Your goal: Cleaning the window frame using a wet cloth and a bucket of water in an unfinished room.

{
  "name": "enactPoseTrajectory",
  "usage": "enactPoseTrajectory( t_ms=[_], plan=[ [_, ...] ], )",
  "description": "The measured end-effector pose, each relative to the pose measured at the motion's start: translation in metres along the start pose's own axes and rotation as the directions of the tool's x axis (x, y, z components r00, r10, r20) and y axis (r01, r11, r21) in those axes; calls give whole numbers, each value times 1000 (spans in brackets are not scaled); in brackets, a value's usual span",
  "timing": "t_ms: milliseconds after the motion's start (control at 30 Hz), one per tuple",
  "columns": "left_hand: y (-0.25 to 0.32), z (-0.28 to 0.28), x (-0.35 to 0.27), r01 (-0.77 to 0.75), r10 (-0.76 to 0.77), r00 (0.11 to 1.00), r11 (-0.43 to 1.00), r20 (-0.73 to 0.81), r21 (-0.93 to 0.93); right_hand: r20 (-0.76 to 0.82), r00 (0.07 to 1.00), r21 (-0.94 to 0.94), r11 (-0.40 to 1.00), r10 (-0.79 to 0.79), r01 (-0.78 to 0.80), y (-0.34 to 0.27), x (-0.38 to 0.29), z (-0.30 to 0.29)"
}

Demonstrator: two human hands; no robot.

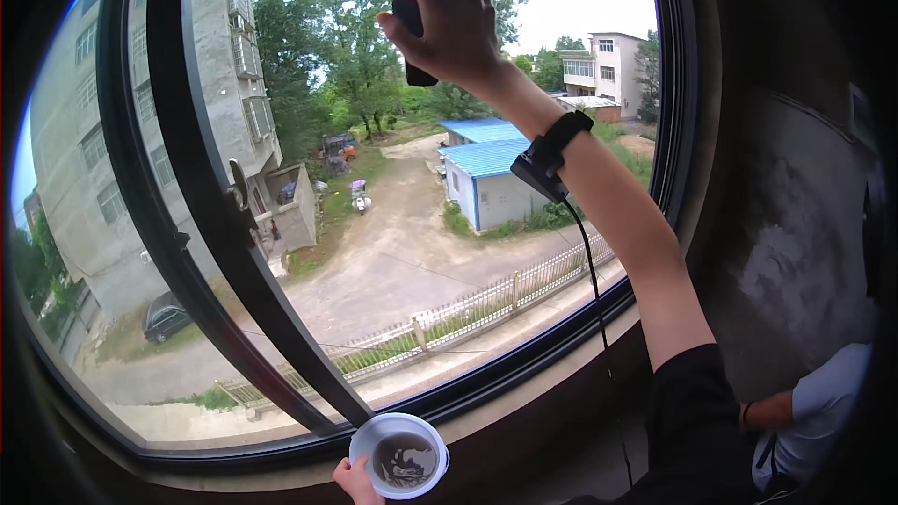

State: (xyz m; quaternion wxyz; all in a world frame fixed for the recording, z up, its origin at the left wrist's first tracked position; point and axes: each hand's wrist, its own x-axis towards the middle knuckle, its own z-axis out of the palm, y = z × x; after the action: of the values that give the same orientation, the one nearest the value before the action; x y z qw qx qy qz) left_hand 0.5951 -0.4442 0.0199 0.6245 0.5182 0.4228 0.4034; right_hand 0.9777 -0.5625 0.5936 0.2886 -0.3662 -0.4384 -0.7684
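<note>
My right hand [449,24] is raised high in front of the window, its fingers around a dark cloth or pad [405,8]; which of the two I cannot tell. Whether the cloth touches glass is also unclear. A black strap with a small device [544,168] sits on my right wrist, and a cable hangs from it. Low in the picture, my left hand [356,481] grips the rim of a small white bucket [361,443]. Murky grey-brown water [403,461] with reflections lies in it. The bucket is at the lower window frame.
A dark sliding window sash [203,154] with a metal latch [240,196] stands to the left. The lower frame [491,361] runs under my right arm. Another person [807,414] in pale clothing is at lower right, near a grey wall [793,245]. Outside are a fence, a blue-roofed shed and buildings.
</note>
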Motion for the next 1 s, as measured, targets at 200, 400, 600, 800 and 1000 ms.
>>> enactPoseTrajectory(
  t_ms=[200, 400, 600, 800, 1000],
  plan=[
    [-22, -9, 8, -17, 16, 999, 1000, 43, 24, 85, 988, 228, 968, -131, 109, 55, -32, -24],
    [-45, -14, 21, 16, -17, 999, 999, -34, -32, -115, 920, 88, 927, 374, -365, 172, -83, -82],
    [-43, -17, 17, -44, 63, 989, 989, -131, 144, -194, 870, -10, 886, 453, -463, 246, -123, -108],
    [-27, 4, 5, -25, 65, 973, 983, -223, 180, -222, 893, -121, 897, 392, -424, 317, -157, -129],
    [-24, 11, 0, -30, 91, 955, 976, -281, 214, -196, 883, -215, 860, 426, -462, 370, -239, -184]
  ],
)
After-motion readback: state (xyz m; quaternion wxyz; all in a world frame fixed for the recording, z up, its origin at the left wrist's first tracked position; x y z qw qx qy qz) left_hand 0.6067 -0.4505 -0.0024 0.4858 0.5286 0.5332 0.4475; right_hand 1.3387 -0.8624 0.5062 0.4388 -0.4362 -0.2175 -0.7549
